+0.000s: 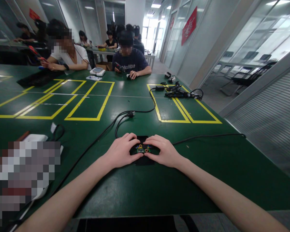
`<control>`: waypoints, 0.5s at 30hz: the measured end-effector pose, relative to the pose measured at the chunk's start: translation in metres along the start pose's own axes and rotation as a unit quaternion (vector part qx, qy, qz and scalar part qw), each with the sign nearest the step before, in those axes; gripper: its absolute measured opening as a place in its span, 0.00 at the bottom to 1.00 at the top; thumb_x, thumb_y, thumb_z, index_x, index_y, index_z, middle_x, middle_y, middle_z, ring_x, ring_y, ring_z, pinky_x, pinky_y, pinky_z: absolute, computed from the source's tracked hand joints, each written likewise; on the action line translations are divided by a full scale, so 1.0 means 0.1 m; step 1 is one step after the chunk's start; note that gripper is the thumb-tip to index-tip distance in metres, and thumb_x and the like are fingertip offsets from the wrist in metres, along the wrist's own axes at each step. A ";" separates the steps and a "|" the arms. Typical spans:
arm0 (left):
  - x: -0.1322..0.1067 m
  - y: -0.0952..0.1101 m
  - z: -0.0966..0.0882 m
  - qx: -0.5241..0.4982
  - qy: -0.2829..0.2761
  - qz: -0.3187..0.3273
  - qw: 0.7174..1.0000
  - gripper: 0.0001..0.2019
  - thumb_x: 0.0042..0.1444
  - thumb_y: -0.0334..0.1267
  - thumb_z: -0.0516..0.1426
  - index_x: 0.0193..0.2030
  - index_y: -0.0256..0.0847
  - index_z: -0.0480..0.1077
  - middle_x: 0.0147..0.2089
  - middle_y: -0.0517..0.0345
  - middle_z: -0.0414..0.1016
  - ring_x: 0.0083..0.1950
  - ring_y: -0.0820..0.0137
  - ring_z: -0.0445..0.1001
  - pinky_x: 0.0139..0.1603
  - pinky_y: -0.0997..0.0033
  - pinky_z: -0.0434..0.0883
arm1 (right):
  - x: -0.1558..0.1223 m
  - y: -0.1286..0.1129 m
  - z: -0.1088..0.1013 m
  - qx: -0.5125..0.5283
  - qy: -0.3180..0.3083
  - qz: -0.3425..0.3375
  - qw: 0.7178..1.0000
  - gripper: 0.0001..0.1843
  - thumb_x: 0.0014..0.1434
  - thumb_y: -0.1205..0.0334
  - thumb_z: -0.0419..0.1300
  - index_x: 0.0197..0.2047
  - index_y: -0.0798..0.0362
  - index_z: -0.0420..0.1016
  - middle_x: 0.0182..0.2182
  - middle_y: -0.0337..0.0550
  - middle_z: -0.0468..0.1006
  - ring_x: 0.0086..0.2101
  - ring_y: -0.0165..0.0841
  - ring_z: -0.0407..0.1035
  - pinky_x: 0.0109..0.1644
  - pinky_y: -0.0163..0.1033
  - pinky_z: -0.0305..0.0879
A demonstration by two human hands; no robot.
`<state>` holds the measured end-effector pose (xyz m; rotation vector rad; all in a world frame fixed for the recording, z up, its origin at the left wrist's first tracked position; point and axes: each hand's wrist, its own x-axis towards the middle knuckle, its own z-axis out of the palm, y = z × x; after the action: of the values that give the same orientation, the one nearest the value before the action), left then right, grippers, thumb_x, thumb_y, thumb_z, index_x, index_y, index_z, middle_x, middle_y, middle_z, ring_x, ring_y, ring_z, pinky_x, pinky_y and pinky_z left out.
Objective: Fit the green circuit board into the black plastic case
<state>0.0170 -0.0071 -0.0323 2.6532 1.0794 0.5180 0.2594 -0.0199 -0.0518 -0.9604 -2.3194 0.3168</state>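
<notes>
A small green circuit board [140,150] with round copper-coloured coils lies between my two hands at the near middle of the table. My left hand [124,149] curls around its left side, thumb at the near edge and fingers at the far edge. The opposite side is gripped the same way by my right hand [163,149]. Both sets of fingertips almost meet and cover part of the board. Beneath it is a flat black piece [145,162], mostly hidden by the hands.
A black cable with a plug [130,114] runs across the green table [183,193]. Yellow tape outlines [89,119] mark its surface. Tangled black cables [181,93] lie far right. A blurred-out object [26,174] sits at left. Two people sit across the table, one holding a dark tool [120,68].
</notes>
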 end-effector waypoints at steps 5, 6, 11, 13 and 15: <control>0.00 -0.09 -0.02 -0.046 0.028 0.017 0.998 0.14 0.67 0.42 0.58 0.57 0.44 0.74 0.59 0.50 0.75 0.55 0.61 0.78 0.54 0.62 0.78 | 0.01 0.01 0.04 -0.030 0.014 0.023 0.999 0.12 0.63 0.58 0.68 0.49 0.50 0.80 0.45 0.51 0.83 0.43 0.44 0.77 0.47 0.53 0.75; 0.00 -0.11 -0.02 -0.057 0.028 0.016 0.998 0.13 0.68 0.40 0.56 0.57 0.44 0.74 0.58 0.51 0.75 0.54 0.63 0.79 0.53 0.64 0.78 | 0.01 0.02 0.04 -0.034 0.017 0.025 0.999 0.12 0.63 0.57 0.67 0.50 0.50 0.80 0.45 0.51 0.83 0.43 0.44 0.77 0.47 0.53 0.75; 0.01 -0.19 -0.03 -0.075 0.031 0.001 0.997 0.07 0.66 0.37 0.58 0.49 0.42 0.74 0.50 0.53 0.76 0.44 0.66 0.79 0.44 0.67 0.77 | -0.01 0.06 -0.06 -0.029 0.036 0.044 0.998 0.15 0.67 0.56 0.62 0.56 0.48 0.75 0.52 0.51 0.78 0.48 0.43 0.76 0.51 0.50 0.75; 0.02 -0.20 -0.03 -0.083 0.030 0.005 0.996 0.04 0.66 0.36 0.58 0.44 0.41 0.74 0.45 0.55 0.77 0.43 0.66 0.78 0.44 0.68 0.76 | -0.01 0.11 -0.15 -0.033 0.025 0.049 0.998 0.11 0.67 0.59 0.61 0.52 0.49 0.75 0.48 0.50 0.79 0.44 0.41 0.75 0.47 0.48 0.74; 0.03 -0.20 -0.04 -0.109 0.032 0.005 0.994 0.04 0.66 0.36 0.58 0.40 0.41 0.74 0.41 0.56 0.77 0.41 0.67 0.77 0.43 0.68 0.75 | -0.01 0.17 -0.23 -0.040 -0.005 0.022 0.999 0.05 0.67 0.61 0.62 0.45 0.50 0.75 0.41 0.48 0.81 0.41 0.41 0.74 0.45 0.48 0.71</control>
<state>0.0050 0.0096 -0.0348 2.4691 0.9659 0.6862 0.2835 -0.0090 -0.0418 -1.0515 -2.3376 0.2473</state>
